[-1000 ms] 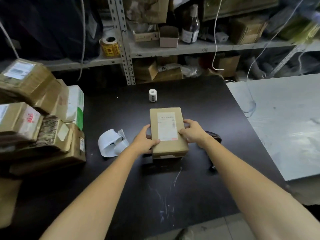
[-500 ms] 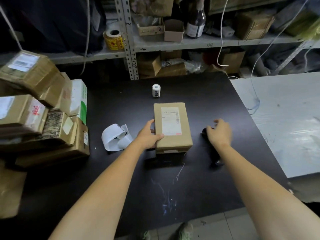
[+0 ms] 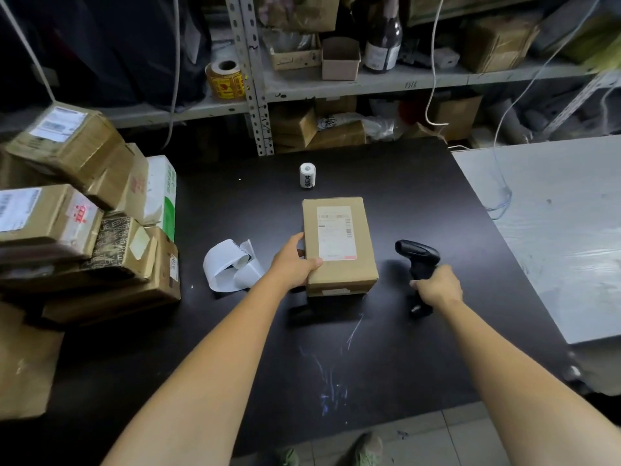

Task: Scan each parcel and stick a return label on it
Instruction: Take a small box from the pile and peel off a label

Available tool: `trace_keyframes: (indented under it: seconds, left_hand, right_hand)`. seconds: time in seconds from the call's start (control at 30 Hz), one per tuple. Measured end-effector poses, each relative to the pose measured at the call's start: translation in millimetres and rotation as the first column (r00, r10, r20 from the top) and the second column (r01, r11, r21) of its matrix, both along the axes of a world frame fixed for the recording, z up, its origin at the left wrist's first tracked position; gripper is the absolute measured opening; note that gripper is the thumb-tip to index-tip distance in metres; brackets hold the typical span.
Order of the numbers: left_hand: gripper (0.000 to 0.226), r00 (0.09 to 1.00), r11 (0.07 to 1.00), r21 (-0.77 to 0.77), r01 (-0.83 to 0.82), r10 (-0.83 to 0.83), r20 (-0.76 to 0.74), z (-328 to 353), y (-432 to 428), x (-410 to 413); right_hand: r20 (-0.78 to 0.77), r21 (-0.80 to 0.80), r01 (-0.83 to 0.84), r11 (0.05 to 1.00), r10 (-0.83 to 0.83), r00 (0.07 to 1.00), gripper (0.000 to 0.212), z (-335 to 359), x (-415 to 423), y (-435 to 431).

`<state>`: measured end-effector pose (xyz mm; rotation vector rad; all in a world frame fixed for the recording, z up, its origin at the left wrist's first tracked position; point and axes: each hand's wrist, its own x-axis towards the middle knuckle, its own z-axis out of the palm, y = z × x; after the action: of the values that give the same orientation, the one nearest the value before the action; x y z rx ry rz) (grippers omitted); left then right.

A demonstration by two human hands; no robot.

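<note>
Firmly, left hand grips parcel edge — right hand holds scanner, perhaps lifted.

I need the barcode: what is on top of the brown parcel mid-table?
A white shipping label with barcodes lies on top of the parcel. The left hand grips it, thumb covering part of the near left edge; the print is unreadable.

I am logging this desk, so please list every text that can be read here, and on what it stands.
"UE ESS" (partial, repeated): printed box in the left stack.
Too small to read: parcel label.
Blurred: white roll, yellow roll, bottle.
Red marks on tan box: unreadable.
</note>
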<state>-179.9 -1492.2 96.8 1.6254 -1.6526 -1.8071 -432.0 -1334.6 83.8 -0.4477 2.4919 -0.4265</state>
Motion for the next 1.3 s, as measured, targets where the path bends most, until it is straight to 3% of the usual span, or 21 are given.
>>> trace_keyframes:
  seconds: [0.13, 0.27, 0.37, 0.5, 0.6, 0.8, 0.9, 1.07, 1.3]
  left_hand:
    - [0.071, 0.998, 0.995, 0.073, -0.068, 0.067, 0.012, 3.9, 2.8, 3.3]
    - [0.071, 0.996, 0.992, 0.09, -0.089, 0.091, -0.017, 3.6, 15.2, 8.4]
    - [0.073, 0.991, 0.988, 0.105, -0.116, 0.122, -0.051, 2.6, 24.0, 7.6]
    - [0.07, 0.984, 0.985, 0.081, -0.15, 0.157, -0.084, 0.6, 27.5, -1.6]
    - [0.069, 0.984, 0.986, 0.061, -0.157, 0.161, -0.079, -1.1, 28.3, -7.2]
    - [0.071, 0.995, 0.995, -0.02, -0.097, 0.097, -0.003, -2.8, 29.2, -6.2]
    - [0.072, 0.997, 0.997, -0.054, -0.06, 0.062, 0.05, -0.8, 27.4, -6.3]
    - [0.072, 0.996, 0.997, -0.062, -0.051, 0.055, 0.066, -1.0, 26.6, -6.2]
    - [0.071, 0.997, 0.998, -0.036, -0.061, 0.062, 0.041, -1.9, 25.9, -4.9]
  right_hand:
    - [0.047, -0.201, -0.082, 0.976, 0.093, 0.995, 0.059, 38.2, -2.8, -18.6]
    - [0.098, -0.363, -0.111, 0.925, 0.157, 0.983, 0.043, 81.7, 0.5, -42.3]
    - [0.172, -0.439, -0.119, 0.891, 0.213, 0.962, 0.044, 99.8, 15.4, -60.1]
    - [0.219, -0.474, -0.235, 0.849, 0.372, 0.902, 0.027, 109.2, 42.0, -75.1]
    - [0.285, -0.489, -0.199, 0.849, 0.371, 0.884, 0.014, 113.6, 61.6, -80.0]
    - [0.382, -0.458, -0.058, 0.887, 0.256, 0.888, 0.033, 134.3, 77.4, -84.1]
    - [0.431, -0.457, -0.017, 0.889, 0.238, 0.87, 0.027, 143.5, 80.5, -84.3]
    - [0.426, -0.457, -0.02, 0.889, 0.239, 0.873, 0.021, 152.4, 85.2, -83.8]
    - [0.364, -0.494, -0.022, 0.869, 0.23, 0.902, 0.032, 145.4, 77.1, -86.2]
